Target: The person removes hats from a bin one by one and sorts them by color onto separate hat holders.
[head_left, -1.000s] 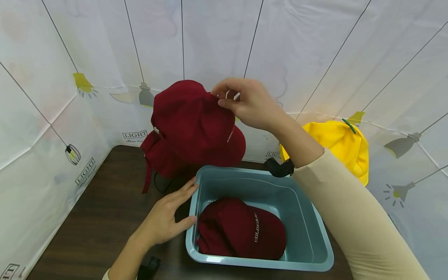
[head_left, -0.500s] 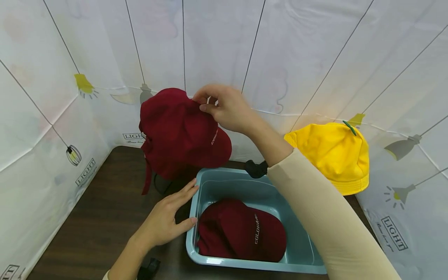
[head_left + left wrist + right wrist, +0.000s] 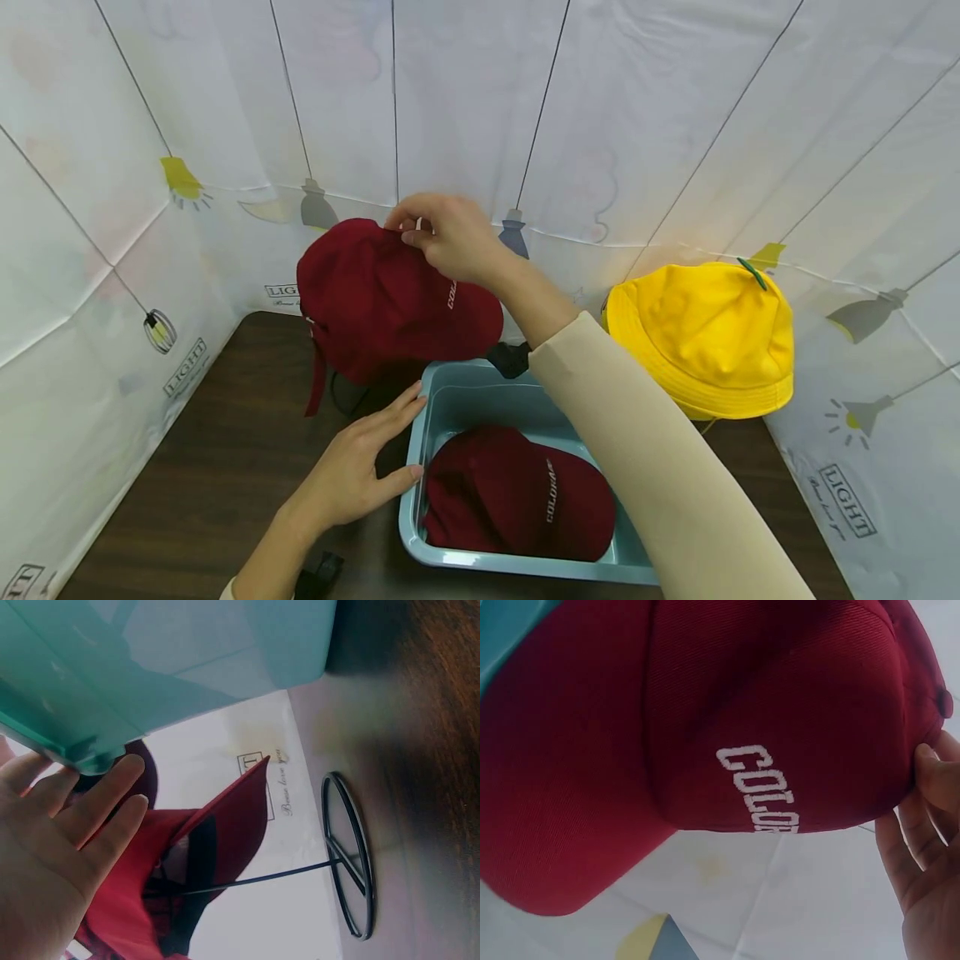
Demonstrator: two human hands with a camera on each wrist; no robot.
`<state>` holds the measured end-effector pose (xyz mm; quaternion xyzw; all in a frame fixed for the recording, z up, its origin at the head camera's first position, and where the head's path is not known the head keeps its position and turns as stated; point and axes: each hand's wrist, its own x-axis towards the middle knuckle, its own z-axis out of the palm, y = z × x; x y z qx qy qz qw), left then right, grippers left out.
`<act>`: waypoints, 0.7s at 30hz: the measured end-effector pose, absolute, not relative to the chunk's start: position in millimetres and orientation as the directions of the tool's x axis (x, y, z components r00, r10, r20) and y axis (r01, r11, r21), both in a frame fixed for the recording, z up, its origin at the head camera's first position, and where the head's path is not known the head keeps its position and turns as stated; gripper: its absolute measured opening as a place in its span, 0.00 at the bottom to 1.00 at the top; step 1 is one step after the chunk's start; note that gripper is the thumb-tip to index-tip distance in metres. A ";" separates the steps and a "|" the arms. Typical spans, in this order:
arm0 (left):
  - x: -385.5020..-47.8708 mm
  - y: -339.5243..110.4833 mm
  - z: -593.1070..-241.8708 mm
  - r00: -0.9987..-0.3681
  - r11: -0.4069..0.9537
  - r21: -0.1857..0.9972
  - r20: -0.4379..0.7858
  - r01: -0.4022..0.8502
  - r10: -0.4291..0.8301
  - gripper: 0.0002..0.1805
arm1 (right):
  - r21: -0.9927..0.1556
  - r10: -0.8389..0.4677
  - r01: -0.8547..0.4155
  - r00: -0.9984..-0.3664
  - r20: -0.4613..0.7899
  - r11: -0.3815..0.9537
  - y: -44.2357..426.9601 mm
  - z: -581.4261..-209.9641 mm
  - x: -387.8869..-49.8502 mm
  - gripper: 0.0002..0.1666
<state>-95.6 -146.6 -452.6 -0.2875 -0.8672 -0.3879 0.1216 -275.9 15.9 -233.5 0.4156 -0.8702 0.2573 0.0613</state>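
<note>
My right hand [image 3: 453,237] pinches the crown of a dark red baseball cap [image 3: 375,308] with white lettering, at the back left. In the right wrist view, thumb and fingers hold the cap's [image 3: 780,712] fabric close to its top button. Beneath it is more red headwear, largely covered, with a red strap [image 3: 317,387] hanging down. A thin black wire stand [image 3: 349,855] rises into it in the left wrist view. My left hand [image 3: 352,471] rests straight fingers on the left rim of a blue-grey plastic basin [image 3: 415,500]. Another dark red cap [image 3: 517,492] lies inside the basin.
A yellow bucket hat [image 3: 705,333] with a green stem-like tab is at the back right, raised above the dark wooden table [image 3: 180,500]. White printed sheeting [image 3: 465,100] walls the table at the back and both sides.
My right hand has moved left and down with the cap, which now covers more of the red headwear below. The yellow hat shows more fully. My left hand has stayed on the basin rim.
</note>
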 end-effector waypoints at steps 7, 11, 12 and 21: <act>-93.9 -146.7 -451.8 -0.806 0.529 0.609 0.429 0.591 0.407 0.41 | -0.375 -0.711 -0.745 -0.655 0.254 0.552 5.5 -238.1 -284.1 0.16; -94.0 -146.7 -449.8 -0.803 0.530 0.604 0.428 0.596 0.415 0.40 | -0.358 -0.726 -0.750 -0.648 0.232 0.555 -2.8 -239.6 -290.6 0.17; -94.1 -146.6 -449.7 -0.801 0.532 0.599 0.429 0.599 0.418 0.40 | -0.357 -0.728 -0.754 -0.644 0.234 0.552 -4.6 -240.0 -291.8 0.18; -93.5 -144.1 -447.3 -0.802 0.530 0.602 0.425 0.597 0.420 0.40 | -0.328 -0.731 -0.753 -0.648 0.214 0.571 -11.7 -256.5 -295.1 0.21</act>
